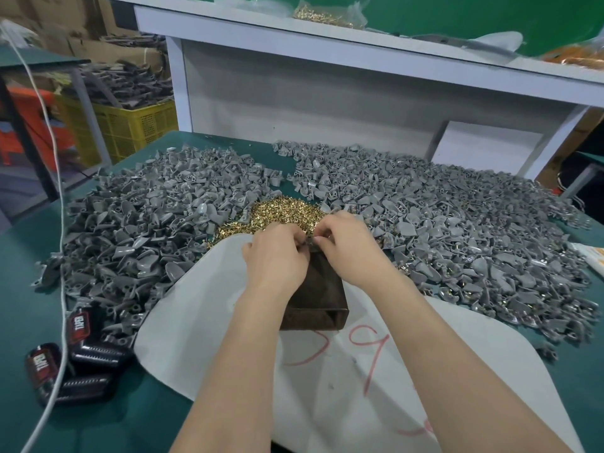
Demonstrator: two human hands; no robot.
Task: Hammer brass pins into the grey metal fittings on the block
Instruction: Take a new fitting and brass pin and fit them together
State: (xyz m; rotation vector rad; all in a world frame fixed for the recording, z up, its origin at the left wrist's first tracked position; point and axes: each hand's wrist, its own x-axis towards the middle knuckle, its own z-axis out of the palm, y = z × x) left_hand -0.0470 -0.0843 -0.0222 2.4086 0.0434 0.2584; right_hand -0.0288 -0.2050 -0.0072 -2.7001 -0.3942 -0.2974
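Observation:
A dark brown block (318, 295) stands on a white sheet (209, 289) in the middle of the green table. My left hand (277, 253) and my right hand (346, 243) meet over the block's far edge, fingers curled, pinching a small grey fitting (310, 240) between them; most of it is hidden by my fingers. Just beyond my hands lies a heap of brass pins (281, 212). Large piles of grey metal fittings spread to the left (147, 217) and to the right (457, 223). No hammer is visible.
Black cases with red labels (81, 348) lie at the front left beside a white cable (62, 256). A white shelf (327, 50) rises behind the table with more brass pins (327, 16) in a bag. A yellow crate (130, 125) stands at the back left.

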